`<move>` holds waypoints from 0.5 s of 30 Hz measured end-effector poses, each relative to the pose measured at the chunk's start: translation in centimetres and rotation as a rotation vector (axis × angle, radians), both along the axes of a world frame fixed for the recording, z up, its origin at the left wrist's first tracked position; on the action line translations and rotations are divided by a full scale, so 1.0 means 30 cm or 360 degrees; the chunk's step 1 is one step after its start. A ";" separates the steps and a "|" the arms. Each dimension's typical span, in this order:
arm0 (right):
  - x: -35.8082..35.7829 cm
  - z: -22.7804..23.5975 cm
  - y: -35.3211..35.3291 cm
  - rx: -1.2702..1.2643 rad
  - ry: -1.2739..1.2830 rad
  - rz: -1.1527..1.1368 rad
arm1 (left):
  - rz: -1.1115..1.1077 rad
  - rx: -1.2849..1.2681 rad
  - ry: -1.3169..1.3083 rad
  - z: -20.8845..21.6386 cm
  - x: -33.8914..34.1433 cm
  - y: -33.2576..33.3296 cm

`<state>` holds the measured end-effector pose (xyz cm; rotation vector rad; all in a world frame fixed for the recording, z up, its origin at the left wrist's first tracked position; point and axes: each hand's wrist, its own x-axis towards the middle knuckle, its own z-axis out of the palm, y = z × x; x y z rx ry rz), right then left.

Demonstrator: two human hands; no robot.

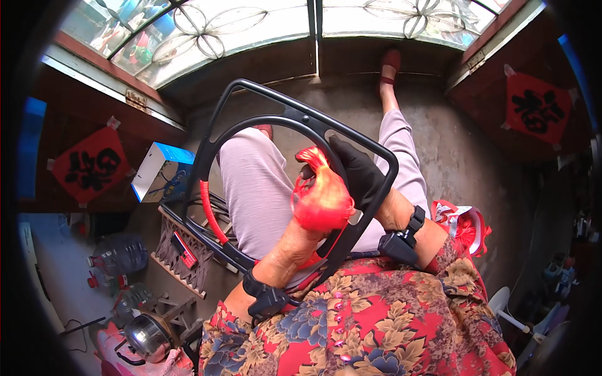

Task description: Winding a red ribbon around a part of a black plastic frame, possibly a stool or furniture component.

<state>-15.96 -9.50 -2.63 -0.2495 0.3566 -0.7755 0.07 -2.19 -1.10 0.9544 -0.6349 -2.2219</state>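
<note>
A black frame (308, 119) with a round ring inside it rests tilted over my lap. Glossy red wrapping (212, 213) covers a short stretch of its ring at the lower left. My left hand (305, 172) is closed around a bundle of shiny red cord or ribbon (326, 197) inside the ring; the bundle is blurred and covers most of that hand. A thin red strand runs down from the bundle toward the ring's lower right. In a black glove, my right hand (359, 170) grips the frame's right side, its fingertips partly hidden.
Left of my legs, a small slatted stool (182, 250) carries a red-and-black packet (185, 249) and dark coils. Beyond it stand a blue-and-white box (163, 172), clear plastic bottles (119, 255) and a metal kettle (148, 337). A bag of red material (463, 227) lies by my right hip.
</note>
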 end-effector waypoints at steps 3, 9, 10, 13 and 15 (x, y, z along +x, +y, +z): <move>-0.011 0.073 0.045 -0.0063 -0.0483 0.0015 | 0.0121 -0.0094 -0.0071 -0.012 -0.015 0.005; -0.125 -0.017 0.043 -0.1119 0.1071 -0.0259 | 0.0138 -0.0329 -0.0201 0.028 -0.007 -0.005; -0.120 0.033 0.063 -0.0782 0.1033 -0.0230 | 0.0136 -0.0318 -0.0266 0.022 0.016 -0.010; -0.248 -0.085 0.124 -0.0391 0.0189 -0.0601 | 0.0089 -0.0235 -0.0306 0.078 0.041 -0.024; -0.320 -0.070 0.191 -0.0367 0.0197 -0.0937 | 0.0002 -0.0089 -0.0276 0.085 0.075 -0.024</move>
